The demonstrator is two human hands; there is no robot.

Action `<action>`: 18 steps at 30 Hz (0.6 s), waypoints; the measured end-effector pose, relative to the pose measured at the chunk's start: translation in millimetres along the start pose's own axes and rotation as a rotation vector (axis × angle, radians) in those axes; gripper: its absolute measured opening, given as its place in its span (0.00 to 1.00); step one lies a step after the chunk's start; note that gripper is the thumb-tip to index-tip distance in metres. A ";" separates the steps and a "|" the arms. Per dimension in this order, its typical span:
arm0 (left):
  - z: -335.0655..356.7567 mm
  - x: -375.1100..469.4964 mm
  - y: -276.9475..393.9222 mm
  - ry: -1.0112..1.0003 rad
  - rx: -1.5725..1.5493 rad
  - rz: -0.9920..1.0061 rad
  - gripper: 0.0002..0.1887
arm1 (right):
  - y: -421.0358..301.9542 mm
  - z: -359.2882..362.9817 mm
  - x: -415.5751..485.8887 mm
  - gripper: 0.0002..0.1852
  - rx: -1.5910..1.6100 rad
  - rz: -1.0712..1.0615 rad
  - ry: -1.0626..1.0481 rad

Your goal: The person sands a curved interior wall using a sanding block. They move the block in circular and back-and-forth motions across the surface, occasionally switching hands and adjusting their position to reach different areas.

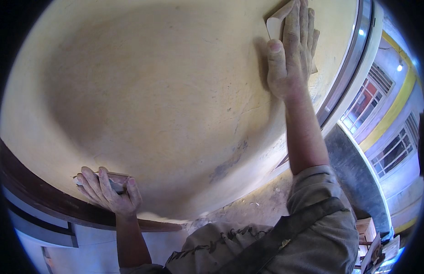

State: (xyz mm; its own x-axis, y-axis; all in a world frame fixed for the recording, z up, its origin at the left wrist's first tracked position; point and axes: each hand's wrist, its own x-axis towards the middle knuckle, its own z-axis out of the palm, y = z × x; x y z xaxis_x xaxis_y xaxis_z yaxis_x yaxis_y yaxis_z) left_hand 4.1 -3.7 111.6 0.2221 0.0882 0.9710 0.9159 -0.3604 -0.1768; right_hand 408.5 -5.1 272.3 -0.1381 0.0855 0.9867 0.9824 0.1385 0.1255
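A yellowish plastered wall (157, 96) with cracks and grey worn patches fills most of the view. High on it at the right, my right hand (294, 54) lies flat over a folded sheet, apparently sandpaper (276, 25), and presses it to the surface. The fingers are dusty. Low on the left, my left hand (111, 193) is against the wall near its dark edge, with its fingers and thumb about a second piece, seemingly sandpaper (119, 178). The side of this piece that lies under the palm is hidden.
A dark brown wooden frame (37, 188) borders the wall at the lower left. A window or door frame (355, 65) runs along its right edge. Beyond are a building with barred windows (391, 150), a dark low ledge (355, 171) and a wooden item (366, 229) at the lower right.
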 end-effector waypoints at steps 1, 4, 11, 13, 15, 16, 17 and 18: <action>0.7 1.2 0.1 0.004 -0.003 0.003 0.36 | 1.6 7.8 -4.7 0.48 -0.017 0.000 0.066; 3.5 2.9 0.5 0.008 -0.016 0.004 0.35 | -56.3 13.3 -134.2 0.45 0.034 -0.192 -0.197; 1.5 2.5 -0.5 0.013 -0.015 0.021 0.34 | -18.7 6.3 -66.0 0.43 0.057 -0.187 -0.107; -0.9 1.5 -1.2 0.011 -0.014 0.020 0.34 | -11.1 4.7 -33.7 0.45 0.032 -0.035 -0.025; -1.7 0.8 -1.3 0.015 -0.015 0.016 0.34 | -13.6 8.5 -27.7 0.46 0.084 0.059 0.062; 0.2 1.9 -0.4 0.015 -0.030 0.019 0.34 | -17.6 17.5 -63.4 0.47 0.014 -0.051 0.036; 2.6 1.3 -0.6 0.016 -0.039 0.020 0.34 | -37.3 14.6 -109.4 0.43 0.067 -0.157 -0.074; 2.6 0.2 -1.0 0.012 -0.042 0.025 0.35 | -57.2 12.4 -155.9 0.39 0.138 -0.255 -0.192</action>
State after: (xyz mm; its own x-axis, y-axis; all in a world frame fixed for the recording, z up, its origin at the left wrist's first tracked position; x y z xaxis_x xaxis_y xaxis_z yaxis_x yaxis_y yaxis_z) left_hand 4.0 -0.9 111.6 0.2406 0.0679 0.9682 0.8954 -0.4006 -0.1944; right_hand 372.3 -14.1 110.0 -0.4108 0.2129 0.8865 0.8888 0.3101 0.3374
